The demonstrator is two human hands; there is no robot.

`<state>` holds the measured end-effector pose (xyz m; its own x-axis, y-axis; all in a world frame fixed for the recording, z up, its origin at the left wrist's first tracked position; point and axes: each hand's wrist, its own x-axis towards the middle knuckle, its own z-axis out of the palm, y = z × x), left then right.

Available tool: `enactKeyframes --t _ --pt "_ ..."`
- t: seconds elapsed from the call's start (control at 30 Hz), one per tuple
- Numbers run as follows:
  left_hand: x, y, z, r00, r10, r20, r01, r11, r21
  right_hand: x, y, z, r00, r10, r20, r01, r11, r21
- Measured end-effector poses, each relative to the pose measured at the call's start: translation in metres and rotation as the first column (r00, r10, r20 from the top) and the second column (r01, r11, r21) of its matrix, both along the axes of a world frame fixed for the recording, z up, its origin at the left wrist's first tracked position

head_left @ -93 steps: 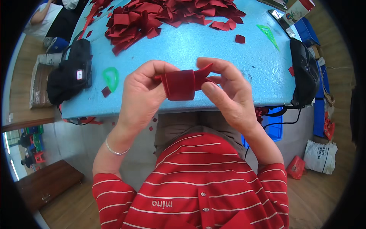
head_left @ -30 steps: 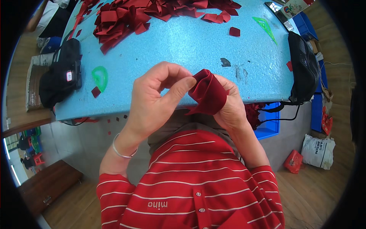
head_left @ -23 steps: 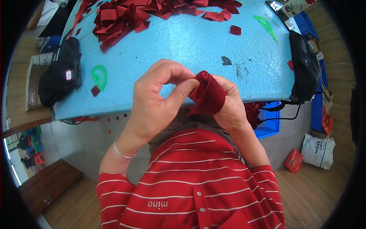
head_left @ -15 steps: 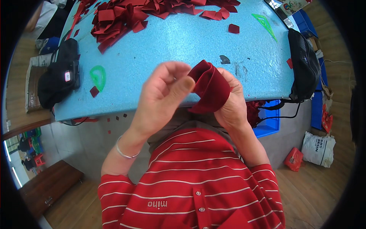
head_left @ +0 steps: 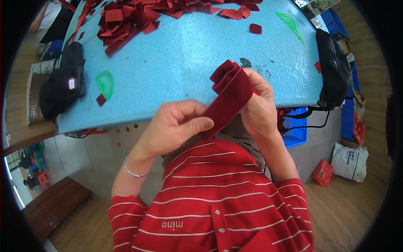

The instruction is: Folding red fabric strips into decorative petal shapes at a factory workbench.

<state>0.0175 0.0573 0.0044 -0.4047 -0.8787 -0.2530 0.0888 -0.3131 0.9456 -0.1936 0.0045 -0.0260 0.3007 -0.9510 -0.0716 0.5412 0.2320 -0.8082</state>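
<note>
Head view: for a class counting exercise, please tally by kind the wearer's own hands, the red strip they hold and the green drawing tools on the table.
Hands: 2 (left hand, right hand)
Folded red strip: 1
Green D-shaped protractor: 1
Green triangular ruler: 1
Total: 5

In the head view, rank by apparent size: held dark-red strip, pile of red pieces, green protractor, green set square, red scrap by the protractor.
1. Pile of red pieces
2. Dark-red strip
3. Green protractor and green set square: too alike to rank
4. Red scrap
</note>
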Motion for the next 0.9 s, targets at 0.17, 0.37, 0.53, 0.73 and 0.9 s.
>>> enactKeyframes --t 0.17,0.37,0.53,0.73,0.9 --pt "-0.001 0.001 0.015 0.999 -0.026 -0.036 0.027 0.999 0.033 0.0 0.001 0.001 0.977 -0.018 -0.211 0.002 0.997 -0.075" --pt "0.001 -0.01 0.038 0.995 0.068 -0.075 -0.069 0.998 -0.008 -0.011 0.001 0.002 0.868 0.225 -0.443 -0.29 0.953 -0.084" --pt "0.013 -0.035 0.039 0.973 0.166 -0.164 -0.156 0.985 0.071 -0.015 0.001 0.011 0.863 0.501 -0.068 -0.486 0.86 0.156" --pt "0.023 -0.047 0.004 0.866 0.117 -0.486 -0.016 0.978 0.207 -0.019 0.001 -0.009 0.794 0.46 0.398 -0.569 0.793 0.218" --pt "0.03 -0.048 -0.031 0.756 0.122 -0.643 -0.024 0.987 0.16 -0.015 0.006 -0.019 0.787 0.418 0.454 -0.58 0.752 0.314"
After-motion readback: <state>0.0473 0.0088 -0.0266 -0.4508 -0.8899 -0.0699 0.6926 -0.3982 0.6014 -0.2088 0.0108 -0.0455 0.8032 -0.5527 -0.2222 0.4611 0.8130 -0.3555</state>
